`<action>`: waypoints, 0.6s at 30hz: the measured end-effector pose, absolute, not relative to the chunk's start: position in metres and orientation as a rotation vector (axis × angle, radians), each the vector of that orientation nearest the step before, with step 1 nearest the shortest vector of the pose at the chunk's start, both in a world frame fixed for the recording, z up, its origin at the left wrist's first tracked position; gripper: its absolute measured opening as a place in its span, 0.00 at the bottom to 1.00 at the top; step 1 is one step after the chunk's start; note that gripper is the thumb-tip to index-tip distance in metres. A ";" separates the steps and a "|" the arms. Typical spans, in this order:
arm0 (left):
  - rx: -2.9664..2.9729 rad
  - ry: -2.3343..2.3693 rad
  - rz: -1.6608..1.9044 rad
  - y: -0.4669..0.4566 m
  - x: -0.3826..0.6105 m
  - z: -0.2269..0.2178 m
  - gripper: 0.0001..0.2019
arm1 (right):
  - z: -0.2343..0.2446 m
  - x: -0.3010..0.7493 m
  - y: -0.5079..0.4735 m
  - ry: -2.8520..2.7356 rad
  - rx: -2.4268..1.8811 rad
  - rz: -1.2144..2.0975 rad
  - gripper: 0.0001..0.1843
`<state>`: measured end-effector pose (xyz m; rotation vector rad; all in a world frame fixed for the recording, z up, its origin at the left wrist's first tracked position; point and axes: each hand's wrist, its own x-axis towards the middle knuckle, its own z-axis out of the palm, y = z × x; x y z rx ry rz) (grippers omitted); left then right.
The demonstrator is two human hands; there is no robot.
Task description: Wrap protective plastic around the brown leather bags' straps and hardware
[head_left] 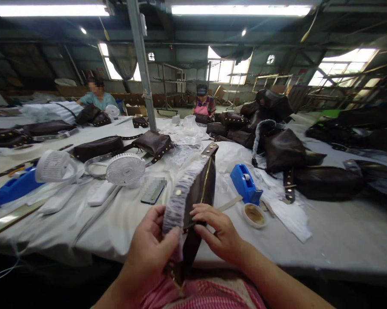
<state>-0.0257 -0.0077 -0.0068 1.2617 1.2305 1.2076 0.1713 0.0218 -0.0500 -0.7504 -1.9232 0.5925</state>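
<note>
A dark brown leather bag (196,191) with a gold zipper stands tilted at the table's front edge. Along its left side runs a studded strap (175,210) wrapped in clear plastic. My left hand (153,240) is closed around the lower part of this wrapped strap, thumb on top. On the bag's right side, my right hand (217,229) has its fingers bent and pinched at the bag's edge near the zipper's lower end. What lies exactly under those fingertips is hidden. Below my hands hangs the strap's lower end with metal fittings (177,274).
A blue tape dispenser (245,182) and a round tub of brown paste (254,215) stand to the right. Left are a phone (153,191), white fans (125,168) and another blue dispenser (14,186). Dark bags (285,148) pile up behind. Two people sit across the table.
</note>
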 end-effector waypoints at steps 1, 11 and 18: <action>1.114 1.183 1.242 -0.001 -0.033 -0.006 0.22 | -0.050 0.173 0.021 -1.907 -0.754 0.585 0.09; 1.797 1.739 1.207 0.045 -0.050 -0.070 0.16 | -0.046 0.171 0.027 -1.313 -1.085 1.042 0.13; 2.321 0.945 1.056 0.048 -0.002 -0.014 0.13 | -0.029 0.173 0.035 -1.468 -1.014 0.669 0.08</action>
